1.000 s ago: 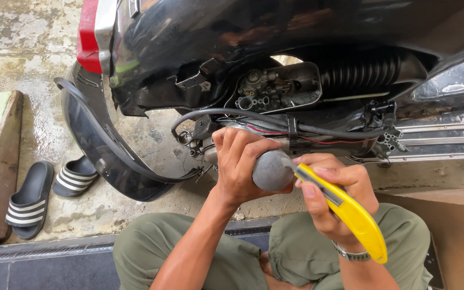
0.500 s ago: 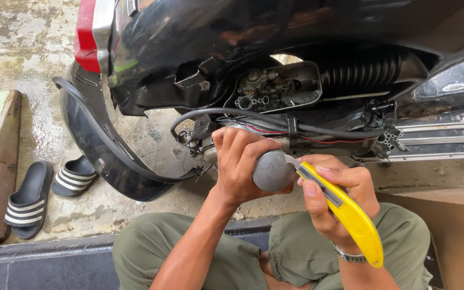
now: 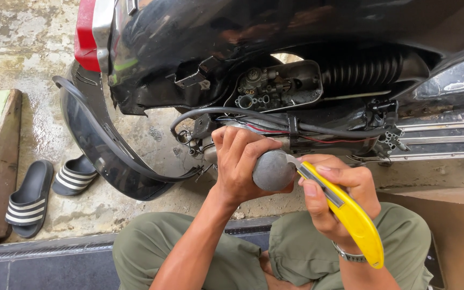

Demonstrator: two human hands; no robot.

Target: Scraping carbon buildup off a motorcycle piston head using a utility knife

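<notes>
Our left hand (image 3: 240,164) fingers wrap the grey round part (image 3: 272,171). Right hand (image 3: 334,196) fingers clamp the yellow knife (image 3: 350,215), blade touching it at 3 o'clock. Cut looks just begun, w/ most left.

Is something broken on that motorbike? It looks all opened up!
Yes, it looks taken apart. The black rear mudguard hangs loose and tilted toward the ground, and the scooter's side is open, showing the carburettor and loose wires. The left hand holds a grey round part; the right hand presses a yellow utility knife against it.
</notes>
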